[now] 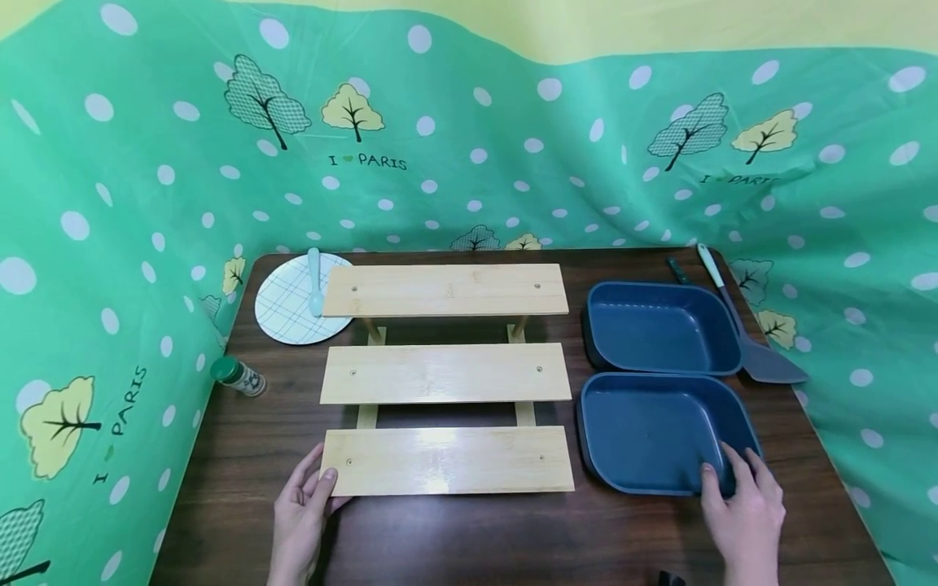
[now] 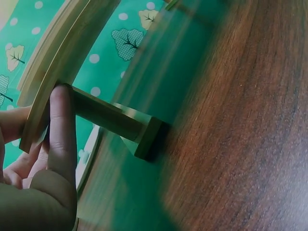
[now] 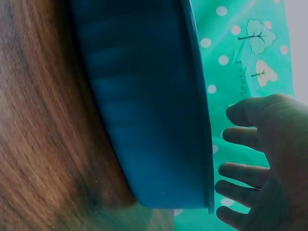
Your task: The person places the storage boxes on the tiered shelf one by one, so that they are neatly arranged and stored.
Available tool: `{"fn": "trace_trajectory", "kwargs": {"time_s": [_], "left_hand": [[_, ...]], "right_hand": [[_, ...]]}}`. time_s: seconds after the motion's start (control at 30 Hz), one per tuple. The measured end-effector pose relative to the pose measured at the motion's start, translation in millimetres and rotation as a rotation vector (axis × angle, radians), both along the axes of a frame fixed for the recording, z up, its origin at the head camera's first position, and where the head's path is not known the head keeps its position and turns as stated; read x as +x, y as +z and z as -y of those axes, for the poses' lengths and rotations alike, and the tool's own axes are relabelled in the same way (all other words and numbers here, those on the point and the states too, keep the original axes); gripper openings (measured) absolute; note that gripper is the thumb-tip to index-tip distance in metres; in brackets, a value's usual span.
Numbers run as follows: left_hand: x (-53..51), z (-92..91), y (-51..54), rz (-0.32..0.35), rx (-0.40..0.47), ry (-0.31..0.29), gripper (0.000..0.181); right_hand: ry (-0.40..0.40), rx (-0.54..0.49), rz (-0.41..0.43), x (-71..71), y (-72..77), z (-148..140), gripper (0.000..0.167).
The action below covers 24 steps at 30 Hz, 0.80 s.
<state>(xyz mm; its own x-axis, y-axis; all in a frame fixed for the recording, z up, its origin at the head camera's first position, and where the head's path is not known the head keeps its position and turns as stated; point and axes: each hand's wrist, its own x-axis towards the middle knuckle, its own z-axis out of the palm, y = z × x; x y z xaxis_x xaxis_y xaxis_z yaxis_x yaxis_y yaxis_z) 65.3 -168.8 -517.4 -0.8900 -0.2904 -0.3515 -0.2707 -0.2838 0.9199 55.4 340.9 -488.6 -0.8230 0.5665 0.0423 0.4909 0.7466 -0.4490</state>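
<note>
Green cloth hangs behind the table. At centre, the left hand pinches the wooden rack; the right hand, loosely spread and empty, is near the lower-right blue pan.

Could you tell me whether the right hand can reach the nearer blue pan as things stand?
Probably yes: the right hand is at the near right corner of the nearer blue pan, and nothing visible stands between them.
</note>
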Motion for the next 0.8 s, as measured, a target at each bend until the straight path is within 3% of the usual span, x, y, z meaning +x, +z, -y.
{"fn": "trace_trajectory", "kwargs": {"time_s": [0.53,0.8], "left_hand": [[1.6,2.4,-4.2,-0.036,0.031,-0.017,0.053],[0.0,3.3,-4.9,-0.037,0.019,-0.040,0.059]], "right_hand": [[-0.072,-0.012,0.090,1.4,-6.4,-13.3,0.050],[-0.122,-0.086,0.250,3.0,-16.7,-28.0,0.064]]}}
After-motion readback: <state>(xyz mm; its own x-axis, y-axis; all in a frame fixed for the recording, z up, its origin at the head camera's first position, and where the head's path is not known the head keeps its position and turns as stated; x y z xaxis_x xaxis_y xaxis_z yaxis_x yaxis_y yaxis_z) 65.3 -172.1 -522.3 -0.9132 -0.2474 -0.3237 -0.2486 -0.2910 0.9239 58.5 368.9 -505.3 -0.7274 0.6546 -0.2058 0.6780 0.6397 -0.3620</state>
